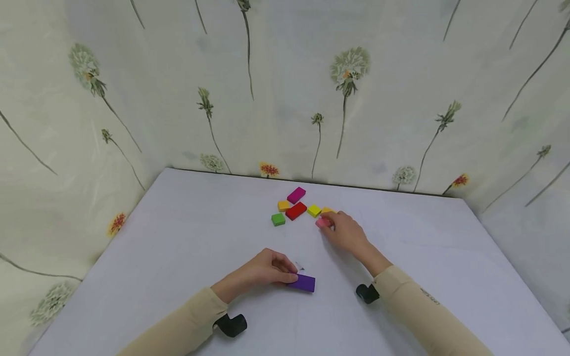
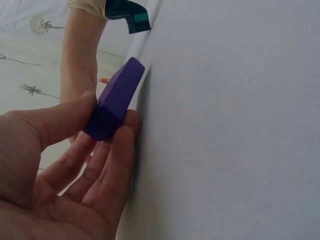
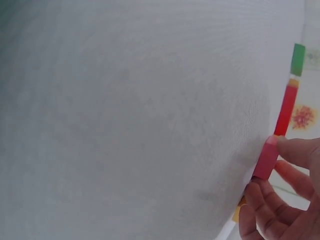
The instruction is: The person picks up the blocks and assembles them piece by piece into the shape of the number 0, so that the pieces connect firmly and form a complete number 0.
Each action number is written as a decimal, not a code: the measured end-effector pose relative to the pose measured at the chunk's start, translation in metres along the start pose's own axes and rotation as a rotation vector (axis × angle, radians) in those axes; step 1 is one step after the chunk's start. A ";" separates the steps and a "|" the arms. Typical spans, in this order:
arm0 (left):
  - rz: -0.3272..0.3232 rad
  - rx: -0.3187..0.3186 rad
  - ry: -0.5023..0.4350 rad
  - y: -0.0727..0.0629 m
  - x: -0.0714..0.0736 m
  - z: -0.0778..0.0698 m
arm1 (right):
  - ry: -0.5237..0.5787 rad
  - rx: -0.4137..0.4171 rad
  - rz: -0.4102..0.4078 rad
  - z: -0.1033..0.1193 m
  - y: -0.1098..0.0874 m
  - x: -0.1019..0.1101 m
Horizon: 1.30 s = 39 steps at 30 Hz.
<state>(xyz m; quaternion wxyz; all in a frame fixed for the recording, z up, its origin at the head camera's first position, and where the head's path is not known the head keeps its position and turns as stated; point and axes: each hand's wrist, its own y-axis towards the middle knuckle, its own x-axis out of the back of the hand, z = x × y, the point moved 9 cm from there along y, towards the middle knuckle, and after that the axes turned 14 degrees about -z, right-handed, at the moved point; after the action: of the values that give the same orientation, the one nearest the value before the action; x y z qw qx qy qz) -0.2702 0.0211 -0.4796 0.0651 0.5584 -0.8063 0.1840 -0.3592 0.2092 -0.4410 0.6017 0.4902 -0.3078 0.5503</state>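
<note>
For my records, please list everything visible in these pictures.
Purple block: 1, purple, in left hand
Pink block: 1, pink, in right hand
Red block: 1, red, table's far half
Magenta block: 1, magenta, behind red
Green block: 1, green, left of red
Yellow block: 1, yellow, right of red
Orange blocks: 2, orange, either side of red
Unclear scrap: 1, whitish, near left hand
Table: 1, white, below
Floral backdrop: 1, pale, around table
Wrist devices: 2, dark, under wrists
Sleeves: 2, beige, forearms
Left hand: 1, bare, nearer
Right hand: 1, bare, farther
</note>
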 end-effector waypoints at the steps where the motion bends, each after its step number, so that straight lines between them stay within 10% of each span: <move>1: 0.004 0.001 -0.005 -0.001 0.000 0.001 | -0.001 -0.003 0.001 0.001 0.000 0.001; 17: 0.048 -0.025 -0.006 -0.017 -0.005 0.000 | -0.020 -0.009 0.011 -0.001 0.000 0.000; 39: 0.026 -0.325 0.266 -0.039 -0.011 -0.019 | -0.015 0.000 0.017 -0.001 -0.001 -0.001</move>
<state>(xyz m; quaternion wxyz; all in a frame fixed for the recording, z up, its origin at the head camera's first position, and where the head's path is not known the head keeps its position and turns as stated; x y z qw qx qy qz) -0.2319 0.0260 -0.4573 0.2581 0.5008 -0.8168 0.1244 -0.3584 0.2096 -0.4428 0.5945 0.4919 -0.3165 0.5517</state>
